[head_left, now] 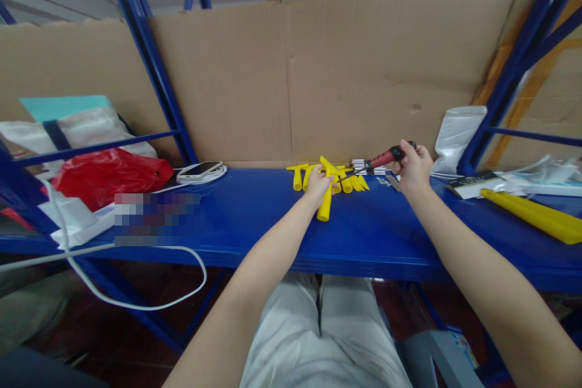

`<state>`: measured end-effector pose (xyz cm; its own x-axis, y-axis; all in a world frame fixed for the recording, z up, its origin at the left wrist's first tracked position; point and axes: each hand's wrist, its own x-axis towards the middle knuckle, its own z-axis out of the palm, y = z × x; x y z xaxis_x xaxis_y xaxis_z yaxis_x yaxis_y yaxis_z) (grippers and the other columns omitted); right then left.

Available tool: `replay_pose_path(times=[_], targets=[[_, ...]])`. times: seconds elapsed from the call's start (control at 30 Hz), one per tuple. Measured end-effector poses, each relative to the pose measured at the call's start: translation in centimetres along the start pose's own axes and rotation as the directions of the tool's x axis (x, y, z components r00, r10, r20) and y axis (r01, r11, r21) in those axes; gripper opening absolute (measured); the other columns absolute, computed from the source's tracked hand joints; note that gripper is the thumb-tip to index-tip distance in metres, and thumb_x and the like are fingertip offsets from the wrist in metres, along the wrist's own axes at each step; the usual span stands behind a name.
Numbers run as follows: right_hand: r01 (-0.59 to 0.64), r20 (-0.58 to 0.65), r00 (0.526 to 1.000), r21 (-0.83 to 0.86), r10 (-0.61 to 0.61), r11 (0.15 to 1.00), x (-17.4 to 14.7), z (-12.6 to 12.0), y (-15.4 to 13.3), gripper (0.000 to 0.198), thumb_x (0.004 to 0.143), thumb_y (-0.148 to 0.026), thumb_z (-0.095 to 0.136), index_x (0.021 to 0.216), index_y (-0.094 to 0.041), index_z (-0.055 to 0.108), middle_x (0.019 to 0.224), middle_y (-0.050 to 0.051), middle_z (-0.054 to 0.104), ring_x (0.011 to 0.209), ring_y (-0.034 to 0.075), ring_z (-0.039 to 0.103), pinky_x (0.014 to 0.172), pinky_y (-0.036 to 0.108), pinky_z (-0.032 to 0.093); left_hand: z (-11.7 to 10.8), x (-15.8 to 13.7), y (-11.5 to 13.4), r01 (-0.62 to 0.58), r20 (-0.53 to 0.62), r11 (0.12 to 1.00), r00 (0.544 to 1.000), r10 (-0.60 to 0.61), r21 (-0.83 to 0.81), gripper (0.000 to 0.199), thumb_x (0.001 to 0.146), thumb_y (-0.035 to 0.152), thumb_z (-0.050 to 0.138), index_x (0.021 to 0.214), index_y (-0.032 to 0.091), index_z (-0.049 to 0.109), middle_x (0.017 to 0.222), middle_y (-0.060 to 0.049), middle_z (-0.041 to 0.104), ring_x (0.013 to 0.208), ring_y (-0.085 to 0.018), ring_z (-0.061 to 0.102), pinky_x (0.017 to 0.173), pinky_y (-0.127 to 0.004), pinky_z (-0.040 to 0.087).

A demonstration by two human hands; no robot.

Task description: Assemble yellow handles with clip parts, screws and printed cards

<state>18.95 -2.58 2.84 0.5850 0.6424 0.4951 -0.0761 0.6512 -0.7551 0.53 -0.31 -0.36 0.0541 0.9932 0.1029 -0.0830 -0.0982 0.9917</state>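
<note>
My left hand (318,187) is closed around a yellow T-shaped plastic handle (324,209), held tilted just above the blue shelf. In my right hand (413,168) is a screwdriver (382,159) with a red and black handle. Its thin shaft points left, and the tip reaches the yellow handle near my left fingers; whether it touches a screw is too small to tell. Behind my left hand lie more yellow T-shaped handles (297,179) and several small pointed yellow pieces (361,183). Small metal bits, perhaps screws (384,182), lie left of my right hand.
Black-and-white strips (364,165) lie by the cardboard wall (227,85). A phone (201,168) on a coiled cable and a red bag (111,177) are left. Right are a white pouch (459,136) and a long yellow piece (531,215). A white cable (150,308) hangs off the front edge.
</note>
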Motion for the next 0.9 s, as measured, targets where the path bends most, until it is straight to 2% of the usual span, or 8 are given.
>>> replay_pose_path(times=[0.27, 0.47, 0.57, 0.73, 0.9], targets=[[-0.055, 0.08, 0.995, -0.053, 0.059, 0.997, -0.8, 0.6, 0.6, 0.044, 0.058, -0.042, 0.072, 0.062, -0.022, 0.033, 0.042, -0.012, 0.034, 0.027, 0.004, 0.032, 0.027, 0.018, 0.021, 0.0, -0.2, 0.2, 0.021, 0.001, 1.0, 1.0, -0.021, 0.015, 0.048, 0.078, 0.002, 0.046, 0.122, 0.021, 0.039, 0.116, -0.01, 0.06, 0.066, -0.013, 0.066, 0.04, -0.017, 0.039], [-0.081, 0.154, 0.983, -0.126, 0.1, 0.989, -1.7, 1.1, 0.6, 0.044, 0.057, -0.043, 0.074, 0.062, -0.022, 0.036, 0.041, -0.011, 0.038, 0.028, 0.004, 0.037, 0.026, 0.017, 0.022, 0.0, -0.1, 0.0, 0.012, -0.008, 1.0, 1.0, -0.012, 0.026, 0.048, 0.077, 0.003, 0.046, 0.121, 0.022, 0.041, 0.119, -0.009, 0.058, 0.064, -0.012, 0.066, 0.04, -0.017, 0.04], [-0.131, 0.179, 0.97, -0.173, 0.162, 0.976, -1.9, 1.1, 0.7, 0.043, 0.059, -0.043, 0.073, 0.063, -0.022, 0.037, 0.038, -0.011, 0.037, 0.028, 0.005, 0.036, 0.027, 0.016, 0.024, 0.1, 0.0, 0.0, 0.011, -0.013, 0.999, 1.0, -0.01, 0.033, 0.048, 0.077, 0.003, 0.047, 0.121, 0.022, 0.041, 0.118, -0.01, 0.059, 0.066, -0.013, 0.066, 0.04, -0.017, 0.042], [-0.266, 0.217, 0.915, -0.31, 0.34, 0.913, -2.0, 0.9, 0.9, 0.039, 0.062, -0.039, 0.072, 0.062, -0.021, 0.038, 0.033, -0.01, 0.036, 0.028, 0.005, 0.035, 0.027, 0.016, 0.026, 0.0, -0.1, 0.3, 0.023, -0.024, 0.999, 0.999, -0.022, 0.031, 0.05, 0.076, 0.003, 0.048, 0.122, 0.021, 0.041, 0.11, -0.009, 0.062, 0.066, -0.015, 0.066, 0.041, -0.019, 0.045], [-0.318, 0.289, 0.829, -0.459, 0.478, 0.83, -1.9, 0.5, 1.3, 0.035, 0.066, -0.038, 0.072, 0.059, -0.018, 0.044, 0.034, -0.006, 0.041, 0.028, 0.005, 0.037, 0.026, 0.015, 0.027, -0.1, -0.1, 0.4, 0.026, -0.035, 0.998, 0.999, -0.024, 0.058, 0.048, 0.077, 0.004, 0.049, 0.12, 0.023, 0.043, 0.108, -0.007, 0.063, 0.068, -0.014, 0.066, 0.045, -0.018, 0.046]])
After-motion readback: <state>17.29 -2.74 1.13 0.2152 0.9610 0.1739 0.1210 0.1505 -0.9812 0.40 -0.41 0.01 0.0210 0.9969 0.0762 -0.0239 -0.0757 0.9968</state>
